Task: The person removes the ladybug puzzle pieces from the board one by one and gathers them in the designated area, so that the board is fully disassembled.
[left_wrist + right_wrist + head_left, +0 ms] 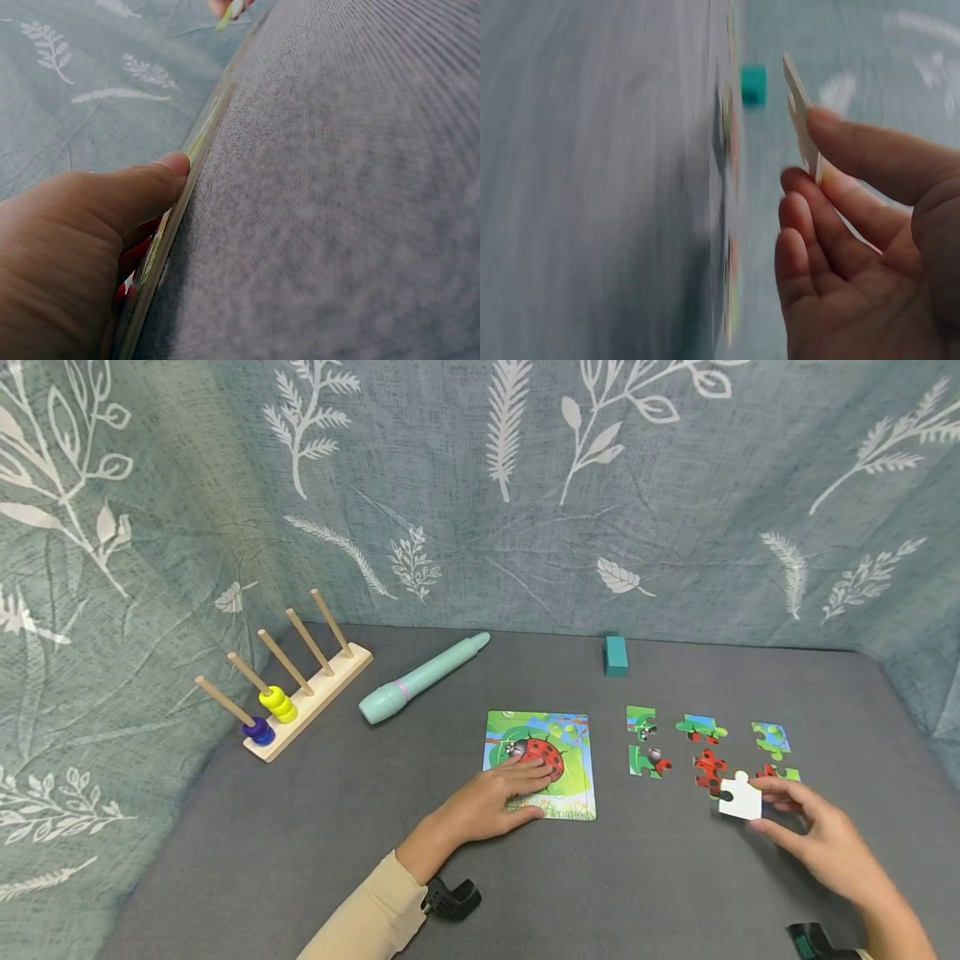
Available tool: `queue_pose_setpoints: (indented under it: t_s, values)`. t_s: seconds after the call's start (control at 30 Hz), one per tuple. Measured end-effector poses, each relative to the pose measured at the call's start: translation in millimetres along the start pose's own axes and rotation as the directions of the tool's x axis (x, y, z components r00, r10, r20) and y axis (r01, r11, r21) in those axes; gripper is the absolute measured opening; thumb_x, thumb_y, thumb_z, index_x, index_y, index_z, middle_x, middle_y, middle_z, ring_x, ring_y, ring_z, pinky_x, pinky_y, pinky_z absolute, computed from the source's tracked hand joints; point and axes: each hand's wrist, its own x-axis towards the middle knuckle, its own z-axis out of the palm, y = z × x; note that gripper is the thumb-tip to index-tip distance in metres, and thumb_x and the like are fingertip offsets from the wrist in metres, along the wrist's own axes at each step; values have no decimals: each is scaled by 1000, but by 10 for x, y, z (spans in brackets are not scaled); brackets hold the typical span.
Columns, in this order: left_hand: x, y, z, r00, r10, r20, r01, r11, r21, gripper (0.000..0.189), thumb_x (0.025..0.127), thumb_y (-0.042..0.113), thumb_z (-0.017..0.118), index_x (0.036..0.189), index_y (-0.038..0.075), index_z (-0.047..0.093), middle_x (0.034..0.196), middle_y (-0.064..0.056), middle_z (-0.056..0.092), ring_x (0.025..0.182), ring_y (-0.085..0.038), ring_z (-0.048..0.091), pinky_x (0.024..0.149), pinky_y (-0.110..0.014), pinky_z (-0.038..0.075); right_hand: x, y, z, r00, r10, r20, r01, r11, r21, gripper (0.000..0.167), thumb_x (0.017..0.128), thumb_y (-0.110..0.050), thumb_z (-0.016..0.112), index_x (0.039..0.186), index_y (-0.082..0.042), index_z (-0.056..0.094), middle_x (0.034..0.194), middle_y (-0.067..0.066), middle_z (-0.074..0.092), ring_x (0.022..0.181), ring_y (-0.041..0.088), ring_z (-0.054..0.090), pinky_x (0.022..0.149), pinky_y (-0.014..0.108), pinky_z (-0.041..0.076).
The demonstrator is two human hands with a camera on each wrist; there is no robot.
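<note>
My left hand (498, 793) lies on the square ladybug puzzle board (573, 777), fingers stretched across the picture. In the left wrist view the thumb rests at the edge of the board (169, 232). With thumb and fingertips my right hand (821, 831) pinches a jigsaw puzzle piece (741, 799) by its edge, its plain white back facing up. The right wrist view shows this piece (801, 112) edge-on, raised off the table. Just beyond it lie several loose picture pieces, among them a red spotted one (708, 768) and one partly hidden behind the held piece and fingers.
Other loose pieces, such as a green and blue one (641, 720), lie right of the board. A teal block (616, 657) stands at the back. Toward the left are a mint-green microphone-shaped toy (427, 677) and a wooden peg stand (330, 685) with blue and yellow rings.
</note>
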Motion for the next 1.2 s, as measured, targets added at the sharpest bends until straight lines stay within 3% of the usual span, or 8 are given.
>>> queue_pose_setpoints:
  t_s: [0.23, 0.37, 0.67, 1.0, 1.2]
  values:
    - [4, -15, 6, 1000, -10, 12, 10, 1000, -6, 49, 91, 31, 64, 134, 11, 56, 139, -3, 53, 134, -15, 44, 119, -32, 26, -219, 432, -172, 984, 175, 16, -174, 984, -28, 45, 87, -13, 70, 124, 5, 52, 107, -37, 39, 90, -20, 41, 71, 1, 37]
    - [5, -25, 14, 1000, -11, 12, 11, 1000, 0, 48, 90, 31, 65, 133, 10, 57, 138, -2, 54, 134, -15, 44, 119, -31, 25, -293, 582, -213, 976, 212, 50, -210, 977, -48, 46, 89, -17, 68, 126, 4, 50, 108, -36, 38, 91, -21, 39, 70, 2, 36]
    - [8, -35, 23, 1000, -10, 16, 10, 1000, -3, 49, 91, 32, 63, 135, 11, 55, 140, -3, 52, 134, -15, 43, 120, -31, 24, -335, 605, -259, 995, 80, 60, -81, 997, 7, 39, 82, -2, 71, 119, 0, 57, 113, -27, 44, 99, -20, 42, 78, -4, 32]
    - [0, -15, 5, 1000, -1, 7, 1, 1000, -2, 50, 91, 31, 64, 136, 10, 54, 140, -4, 52, 134, -16, 44, 119, -33, 27, -323, 571, -276, 996, 44, 78, -44, 999, 3, 42, 79, 1, 72, 118, 4, 56, 113, -26, 40, 99, -20, 41, 78, -5, 32]
    - [0, -11, 5, 999, 39, -25, -38, 999, 34, 49, 90, 31, 66, 132, 8, 57, 137, -5, 55, 131, -17, 47, 118, -33, 28, -337, 600, -295, 997, 41, 64, -44, 998, 50, 46, 80, 4, 71, 123, 3, 55, 115, -22, 43, 101, -17, 42, 80, -6, 34]
